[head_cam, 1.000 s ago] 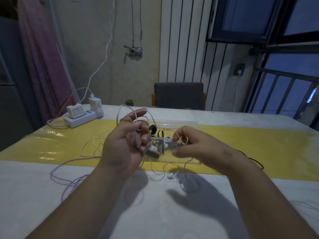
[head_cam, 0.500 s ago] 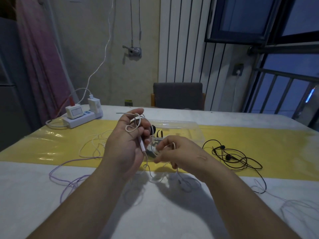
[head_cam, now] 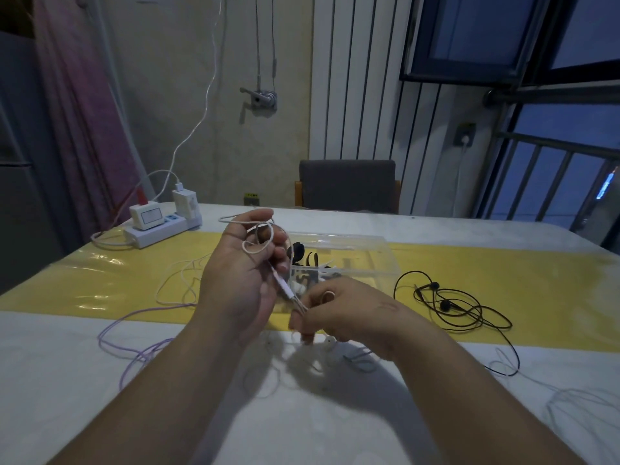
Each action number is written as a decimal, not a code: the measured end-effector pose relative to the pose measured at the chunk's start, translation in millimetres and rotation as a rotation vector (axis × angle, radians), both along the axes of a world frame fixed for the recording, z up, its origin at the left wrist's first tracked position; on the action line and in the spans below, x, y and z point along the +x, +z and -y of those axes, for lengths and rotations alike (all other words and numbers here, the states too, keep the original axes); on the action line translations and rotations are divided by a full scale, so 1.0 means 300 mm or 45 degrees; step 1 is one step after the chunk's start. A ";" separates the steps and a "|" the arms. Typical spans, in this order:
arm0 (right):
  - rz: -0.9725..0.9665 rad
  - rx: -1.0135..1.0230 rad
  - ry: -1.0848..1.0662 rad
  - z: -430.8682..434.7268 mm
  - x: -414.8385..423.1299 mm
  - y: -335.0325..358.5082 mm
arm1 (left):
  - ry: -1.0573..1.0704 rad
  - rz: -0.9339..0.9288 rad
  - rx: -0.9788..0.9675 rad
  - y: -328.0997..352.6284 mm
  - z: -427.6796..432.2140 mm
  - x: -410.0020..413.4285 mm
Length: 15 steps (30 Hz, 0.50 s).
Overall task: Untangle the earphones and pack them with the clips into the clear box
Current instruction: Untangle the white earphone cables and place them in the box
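My left hand (head_cam: 241, 280) is raised above the table and grips the white earphones (head_cam: 258, 245), their cable looped over its fingers and the remote hanging down to the right. Just below it, my right hand (head_cam: 339, 310) pinches the same cable's strands, and a white earbud (head_cam: 330, 342) dangles under it. Behind both hands stands the clear box (head_cam: 365, 260) with black and white clips (head_cam: 307, 260) inside. A tangled pair of black earphones (head_cam: 449, 305) lies to the box's right. Purple earphone cable (head_cam: 134, 333) trails on the left.
A white power strip (head_cam: 161, 226) with chargers sits at the table's far left corner. More white cable (head_cam: 181, 280) lies on the yellow runner (head_cam: 503, 280). Pale cable (head_cam: 583, 407) curls at the near right. A grey chair (head_cam: 347, 186) stands behind the table.
My right hand has moved down and slightly toward me along the white cable, below my left hand. My left hand keeps its raised hold on the looped cable.
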State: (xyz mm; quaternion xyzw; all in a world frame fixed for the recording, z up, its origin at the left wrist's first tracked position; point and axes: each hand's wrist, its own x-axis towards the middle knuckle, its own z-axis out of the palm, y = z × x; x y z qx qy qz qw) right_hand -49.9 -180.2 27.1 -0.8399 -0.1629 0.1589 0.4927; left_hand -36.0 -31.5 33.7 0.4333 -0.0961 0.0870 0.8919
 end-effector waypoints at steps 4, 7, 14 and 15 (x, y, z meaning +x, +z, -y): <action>-0.037 0.054 0.118 0.079 0.004 0.035 | 0.223 -0.147 -0.060 -0.001 -0.022 0.016; 0.071 0.122 0.144 0.135 0.008 0.063 | 0.365 -0.230 -0.090 -0.005 -0.032 0.021; 0.112 0.483 0.010 0.211 0.001 0.105 | 0.608 -0.391 -0.059 -0.004 -0.068 0.046; 0.089 0.532 -0.044 0.214 -0.003 0.110 | 0.630 -0.410 -0.047 -0.005 -0.073 0.052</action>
